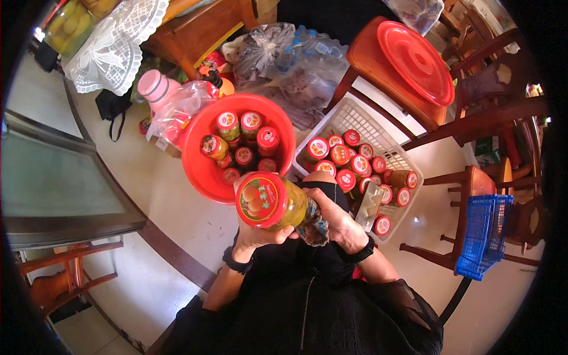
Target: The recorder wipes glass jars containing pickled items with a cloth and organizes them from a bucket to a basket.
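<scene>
A glass jar (293, 202) with a red printed lid is tilted in front of me, its lid turned up toward the camera. My left hand (262, 235) grips it from below and the side. At the jar's base end, my right hand (339, 222) holds a patterned cloth (314, 226) against the glass. Beyond the jar stands a red plastic basin (195, 171) with several lidded jars in it. To the right, a white plastic crate (368, 117) holds many more red-lidded jars (359, 164), some upright and some lying tilted. A clear rectangular container (369, 206) rests among them.
A wooden chair (368, 49) behind the crate carries a red plastic lid (417, 62). A blue basket (483, 237) sits on another chair at the right. Plastic bags (306, 75) and a pink bottle (155, 88) lie behind the basin. A glass-panelled door (66, 182) stands left.
</scene>
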{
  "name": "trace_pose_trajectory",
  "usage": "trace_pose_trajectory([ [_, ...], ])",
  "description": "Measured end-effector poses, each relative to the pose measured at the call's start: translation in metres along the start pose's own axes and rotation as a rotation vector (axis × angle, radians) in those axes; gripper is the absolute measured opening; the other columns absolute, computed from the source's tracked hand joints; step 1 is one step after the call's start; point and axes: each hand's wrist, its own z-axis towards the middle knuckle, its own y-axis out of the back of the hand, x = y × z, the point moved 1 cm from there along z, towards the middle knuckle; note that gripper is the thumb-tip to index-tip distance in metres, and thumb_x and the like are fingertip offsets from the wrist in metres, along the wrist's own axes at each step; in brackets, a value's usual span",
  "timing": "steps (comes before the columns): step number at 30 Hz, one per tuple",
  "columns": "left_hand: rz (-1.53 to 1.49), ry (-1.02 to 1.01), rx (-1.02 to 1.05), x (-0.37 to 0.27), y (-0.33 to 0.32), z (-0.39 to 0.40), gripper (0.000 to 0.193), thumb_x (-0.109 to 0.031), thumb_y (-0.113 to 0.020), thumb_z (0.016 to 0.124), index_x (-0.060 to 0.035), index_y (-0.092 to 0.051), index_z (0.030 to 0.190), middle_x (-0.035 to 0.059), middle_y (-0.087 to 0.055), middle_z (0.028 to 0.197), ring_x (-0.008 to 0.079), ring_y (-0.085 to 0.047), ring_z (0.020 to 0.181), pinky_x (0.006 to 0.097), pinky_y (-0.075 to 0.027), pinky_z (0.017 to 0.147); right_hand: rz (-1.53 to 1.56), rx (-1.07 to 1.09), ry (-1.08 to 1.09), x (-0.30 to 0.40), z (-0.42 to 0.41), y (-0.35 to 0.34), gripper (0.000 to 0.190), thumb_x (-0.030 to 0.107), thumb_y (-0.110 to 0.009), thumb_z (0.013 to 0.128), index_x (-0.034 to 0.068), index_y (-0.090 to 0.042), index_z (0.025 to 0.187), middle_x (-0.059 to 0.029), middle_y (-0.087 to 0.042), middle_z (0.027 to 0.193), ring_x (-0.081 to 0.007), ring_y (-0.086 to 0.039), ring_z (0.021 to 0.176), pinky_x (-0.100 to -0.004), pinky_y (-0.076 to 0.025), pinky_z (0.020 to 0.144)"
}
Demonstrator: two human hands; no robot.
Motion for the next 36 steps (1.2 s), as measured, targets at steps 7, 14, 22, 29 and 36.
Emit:
trace_pose_trajectory([
  [7, -0.107, 0.03, 0.045, -0.006, -0.006, 0.002, 0.096, -0.022, -0.083, 0.054, -0.0036, -0.027, 0.13, 0.0097, -0.048, 0.12, 0.0201, -0.05, 0.11, 0.0365, -0.042, 0.096, 0.127, -0.046, 0.085, 0.001, 0.009, -0.008, 0.037, 0.035, -0.044, 0.095, 0.005, -0.056, 0.115, -0.0107, -0.066, 0.107, -0.0217, -0.065, 0.092, -0.0356, -0.051, 0.085],
  [14, -0.132, 0.139, -0.022, -0.021, -0.011, 0.012, 0.088, -0.016, -0.084, 0.054, -0.0044, -0.029, 0.123, 0.0108, -0.049, 0.114, 0.0192, -0.052, 0.105, 0.0359, -0.044, 0.093, -0.198, -0.146, 0.136, 0.008, -0.011, -0.012, 0.044, 0.038, -0.038, 0.098, 0.003, -0.045, 0.124, -0.0111, -0.061, 0.111, -0.0203, -0.063, 0.091, -0.0337, -0.057, 0.062],
  [22, -0.035, -0.143, 0.037, -0.02, -0.016, 0.024, 0.086, -0.014, -0.085, 0.058, -0.0041, -0.03, 0.124, 0.0117, -0.051, 0.116, 0.0195, -0.052, 0.108, 0.0364, -0.043, 0.095, -1.095, -0.387, 0.932, 0.009, -0.037, -0.054, 0.032, 0.017, -0.043, 0.094, -0.003, -0.043, 0.12, -0.016, -0.051, 0.107, -0.0241, -0.049, 0.105, -0.0341, -0.037, 0.092],
  [29, 0.183, -0.171, 0.245, -0.033, -0.016, 0.021, 0.086, -0.018, -0.087, 0.054, -0.0043, -0.034, 0.121, 0.0109, -0.052, 0.114, 0.0179, -0.053, 0.105, 0.0339, -0.045, 0.091, -0.913, -0.177, 0.771, 0.035, -0.036, -0.05, 0.028, 0.016, -0.04, 0.095, -0.001, -0.051, 0.114, -0.0107, -0.055, 0.103, -0.018, -0.052, 0.099, -0.0311, -0.04, 0.088],
  [36, 0.043, -0.04, 0.147, -0.02, -0.015, 0.016, 0.086, -0.028, -0.087, 0.049, -0.0053, -0.041, 0.118, 0.0106, -0.053, 0.107, 0.0217, -0.055, 0.099, 0.036, -0.046, 0.086, -1.802, -0.258, 1.081, 0.051, -0.052, -0.077, 0.031, 0.009, -0.062, 0.07, 0.007, -0.061, 0.101, -0.0093, -0.058, 0.105, -0.0288, -0.056, 0.095, -0.039, -0.048, 0.079],
])
